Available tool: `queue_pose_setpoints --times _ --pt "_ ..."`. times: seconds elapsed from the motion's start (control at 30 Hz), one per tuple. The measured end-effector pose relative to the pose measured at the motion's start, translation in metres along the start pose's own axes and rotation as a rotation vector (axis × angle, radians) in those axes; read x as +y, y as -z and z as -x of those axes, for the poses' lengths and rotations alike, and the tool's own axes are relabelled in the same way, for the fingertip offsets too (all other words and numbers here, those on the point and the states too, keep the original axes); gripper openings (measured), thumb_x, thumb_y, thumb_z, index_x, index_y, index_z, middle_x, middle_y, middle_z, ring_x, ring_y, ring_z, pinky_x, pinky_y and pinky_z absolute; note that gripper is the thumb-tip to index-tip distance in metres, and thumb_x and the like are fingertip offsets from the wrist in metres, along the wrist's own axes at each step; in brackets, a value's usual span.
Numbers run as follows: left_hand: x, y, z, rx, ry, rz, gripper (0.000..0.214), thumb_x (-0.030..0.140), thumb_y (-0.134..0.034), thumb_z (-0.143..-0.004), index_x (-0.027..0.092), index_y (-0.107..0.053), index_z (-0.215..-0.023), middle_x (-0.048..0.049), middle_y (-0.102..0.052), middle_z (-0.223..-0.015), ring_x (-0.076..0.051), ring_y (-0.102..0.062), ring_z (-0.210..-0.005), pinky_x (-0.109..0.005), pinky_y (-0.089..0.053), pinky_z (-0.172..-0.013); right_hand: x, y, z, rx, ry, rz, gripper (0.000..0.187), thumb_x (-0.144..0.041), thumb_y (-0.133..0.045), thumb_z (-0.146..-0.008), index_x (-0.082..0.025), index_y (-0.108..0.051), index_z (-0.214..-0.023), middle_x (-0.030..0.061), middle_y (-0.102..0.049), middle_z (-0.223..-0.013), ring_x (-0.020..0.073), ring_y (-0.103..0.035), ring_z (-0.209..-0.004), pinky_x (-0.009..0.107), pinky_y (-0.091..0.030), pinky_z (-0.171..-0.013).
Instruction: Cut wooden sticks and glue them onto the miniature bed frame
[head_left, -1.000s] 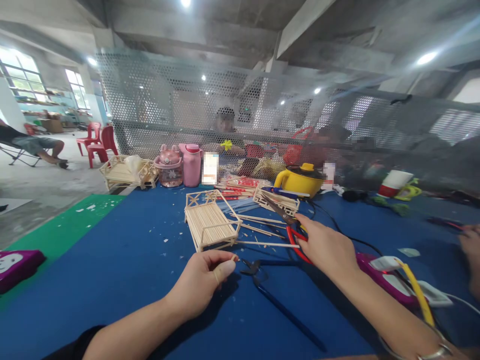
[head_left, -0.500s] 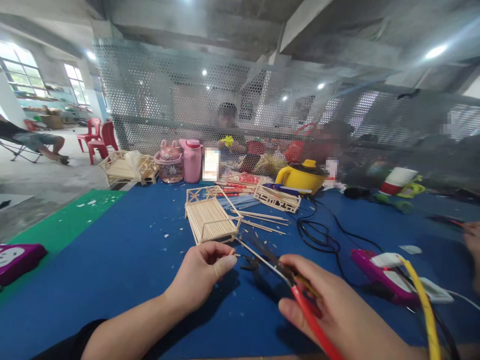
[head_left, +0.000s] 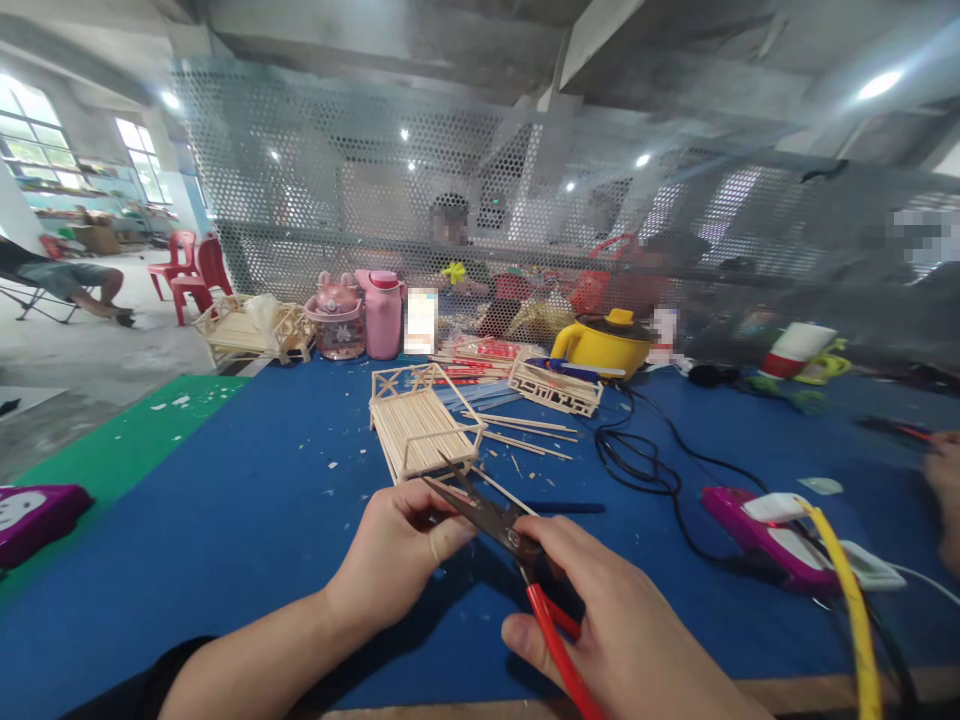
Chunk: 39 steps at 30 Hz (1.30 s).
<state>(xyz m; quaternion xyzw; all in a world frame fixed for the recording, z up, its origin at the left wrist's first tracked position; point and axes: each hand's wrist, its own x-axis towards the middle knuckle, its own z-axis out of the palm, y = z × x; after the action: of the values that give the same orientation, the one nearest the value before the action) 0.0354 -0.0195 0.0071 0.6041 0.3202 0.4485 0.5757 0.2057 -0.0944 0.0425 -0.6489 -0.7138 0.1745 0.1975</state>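
Note:
My left hand [head_left: 397, 555] is closed in a pinch on a thin wooden stick [head_left: 501, 490] that runs off to the right over the blue table. My right hand [head_left: 622, 630] grips red-handled cutters [head_left: 502, 530], whose open dark blades reach the stick right by my left fingertips. Just beyond stands a small stick-built bed frame [head_left: 420, 430]. Loose sticks [head_left: 525, 430] lie right of it.
A second stick frame [head_left: 555, 390], a yellow kettle [head_left: 604, 345], pink bottles [head_left: 382, 315] and black cables [head_left: 645, 460] lie farther back. A purple device [head_left: 780, 545] with a yellow cable sits at right, another person's hand [head_left: 946, 490] at the far right edge. A mesh screen [head_left: 300, 200] closes the back.
My right hand picked up the red-handled cutters from beyond the sticks, drew them toward me and brought the blades to the stick in my left hand. The left hand stayed nearly still.

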Motion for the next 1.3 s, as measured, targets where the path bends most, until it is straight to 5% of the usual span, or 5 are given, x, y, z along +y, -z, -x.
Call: queue_pose_setpoints --times 0.5,0.67,0.93,1.17,1.3 --pt "-0.003 -0.005 0.006 -0.076 -0.073 -0.028 0.009 0.023 -0.070 -0.070 0.016 -0.069 -0.065 -0.0034 -0.071 -0.077 -0.014 -0.061 -0.072 -0.022 -0.047 -0.070 0.015 0.002 -0.003 0.067 0.241 0.141 0.037 -0.050 -0.064 -0.072 -0.021 -0.058 -0.094 0.0041 -0.060 -0.083 0.0192 -0.057 -0.075 0.028 -0.045 -0.064" --pt "-0.004 -0.002 0.000 -0.002 0.046 0.003 0.014 0.029 -0.067 -0.072 0.016 -0.068 -0.076 0.0005 -0.063 -0.064 -0.008 -0.050 -0.056 -0.019 -0.041 -0.054 0.012 0.006 -0.006 0.022 0.152 0.005 0.027 -0.044 -0.058 -0.079 -0.023 -0.057 -0.096 -0.0011 -0.062 -0.075 0.0131 -0.056 -0.061 0.021 -0.044 -0.054" --pt "-0.006 0.002 -0.001 0.029 0.137 0.083 0.022 0.034 -0.065 -0.073 0.015 -0.063 -0.084 0.0028 -0.056 -0.063 -0.007 -0.047 -0.053 -0.018 -0.040 -0.051 0.056 0.009 -0.030 0.263 -0.060 0.144 0.033 -0.034 -0.061 -0.071 -0.022 -0.058 -0.102 0.0018 -0.070 -0.074 0.0185 -0.064 -0.062 0.026 -0.047 -0.056" --pt "-0.004 0.000 -0.006 0.091 0.194 0.129 0.026 0.034 -0.067 -0.071 0.016 -0.056 -0.085 0.0028 -0.058 -0.065 -0.008 -0.051 -0.056 -0.017 -0.039 -0.048 0.065 0.001 -0.032 0.211 -0.052 0.069 0.026 -0.027 -0.049 -0.078 -0.019 -0.058 -0.102 0.0033 -0.070 -0.071 0.0192 -0.065 -0.060 0.026 -0.047 -0.056" --pt "-0.003 0.001 -0.006 0.062 0.214 0.191 0.030 0.035 -0.068 -0.070 0.017 -0.050 -0.087 -0.0003 -0.065 -0.074 -0.006 -0.052 -0.053 -0.016 -0.037 -0.045 0.075 0.016 -0.047 0.260 -0.058 0.168 0.029 -0.026 -0.048 -0.079 -0.021 -0.059 -0.105 0.0035 -0.071 -0.074 0.0200 -0.066 -0.064 0.026 -0.048 -0.058"
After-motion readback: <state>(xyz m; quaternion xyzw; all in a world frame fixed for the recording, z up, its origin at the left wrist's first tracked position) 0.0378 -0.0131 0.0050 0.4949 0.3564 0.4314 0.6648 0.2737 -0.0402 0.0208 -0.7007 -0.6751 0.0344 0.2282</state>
